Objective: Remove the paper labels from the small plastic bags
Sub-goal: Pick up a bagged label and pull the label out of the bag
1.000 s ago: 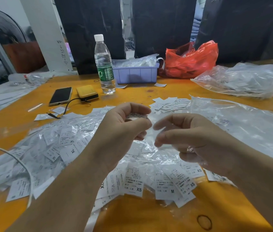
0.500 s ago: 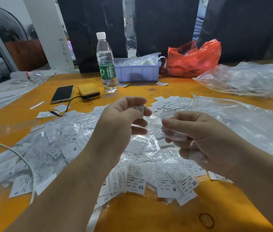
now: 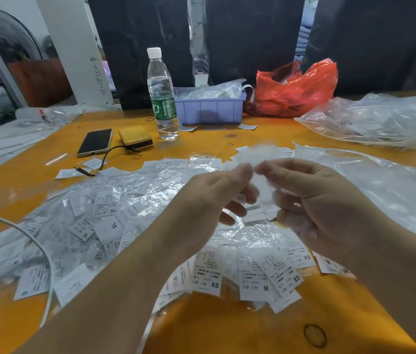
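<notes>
Our left hand (image 3: pixel 217 198) and right hand (image 3: pixel 311 200) pinch one blurred small bag (image 3: pixel 260 182) at twelve o'clock; tugging hard, we might tear its label.

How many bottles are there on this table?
2: a capped water bottle stands upright beside the purple bin; a crushed clear bottle lies at the table's far left edge. Others may be hidden.
</notes>
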Demonstrator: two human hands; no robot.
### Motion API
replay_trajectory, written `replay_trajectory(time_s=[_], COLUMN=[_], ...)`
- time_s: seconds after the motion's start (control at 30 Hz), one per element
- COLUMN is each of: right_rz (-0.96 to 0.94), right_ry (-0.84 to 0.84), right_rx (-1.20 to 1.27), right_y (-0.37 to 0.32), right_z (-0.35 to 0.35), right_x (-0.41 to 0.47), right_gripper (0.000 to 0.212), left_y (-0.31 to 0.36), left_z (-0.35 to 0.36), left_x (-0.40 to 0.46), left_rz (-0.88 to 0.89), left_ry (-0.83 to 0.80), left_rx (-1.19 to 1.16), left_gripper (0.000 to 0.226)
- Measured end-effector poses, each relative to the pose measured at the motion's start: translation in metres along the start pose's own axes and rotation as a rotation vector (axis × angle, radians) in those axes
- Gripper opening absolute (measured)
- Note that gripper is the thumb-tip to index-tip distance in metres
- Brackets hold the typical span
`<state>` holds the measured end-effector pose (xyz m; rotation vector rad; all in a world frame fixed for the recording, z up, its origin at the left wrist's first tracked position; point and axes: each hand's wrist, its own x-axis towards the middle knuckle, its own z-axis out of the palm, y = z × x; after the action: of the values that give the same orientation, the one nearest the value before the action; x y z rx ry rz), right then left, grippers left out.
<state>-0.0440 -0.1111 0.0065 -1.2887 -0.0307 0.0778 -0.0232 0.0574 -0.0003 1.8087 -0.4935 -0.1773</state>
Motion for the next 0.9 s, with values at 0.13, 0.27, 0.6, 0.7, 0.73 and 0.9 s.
replay_trajectory(time_s=[0.13,0.27,0.6,0.7,0.73,0.9], right_rz=[-0.012,-0.057,-0.050,-0.078,-0.072,-0.008], right_ry=[-0.089,-0.027,-0.232,-0.337,-0.365,-0.274], right_rx=[-0.041,-0.239,-0.224,-0.309,-0.331,-0.340], right_y=[0.002,0.001,-0.011,-0.009,-0.009,-0.007], right_z=[0.002,0.000,-0.004,-0.001,0.000,0.000], right_x=[-0.005,-0.003,-0.002,-0.007,-0.008,-0.006], right_gripper=[0.027,0.013,0.038,0.022,0.016,0.025], left_y=[0.002,0.003,0.010,0.010,0.010,0.008], left_z=[0.003,-0.004,-0.008,-0.007,-0.007,-0.010], left_x=[-0.001,0.001,-0.003,-0.004,-0.004,0.000], left_rz=[0.089,0.013,0.069,0.103,0.110,0.093], left_ry=[0.104,0.236,0.077,0.055,0.068,0.143], left_rx=[0.005,-0.163,0.006,0.006,-0.011,-0.160], left_gripper=[0.020,0.022,0.019,0.018,0.018,0.008])
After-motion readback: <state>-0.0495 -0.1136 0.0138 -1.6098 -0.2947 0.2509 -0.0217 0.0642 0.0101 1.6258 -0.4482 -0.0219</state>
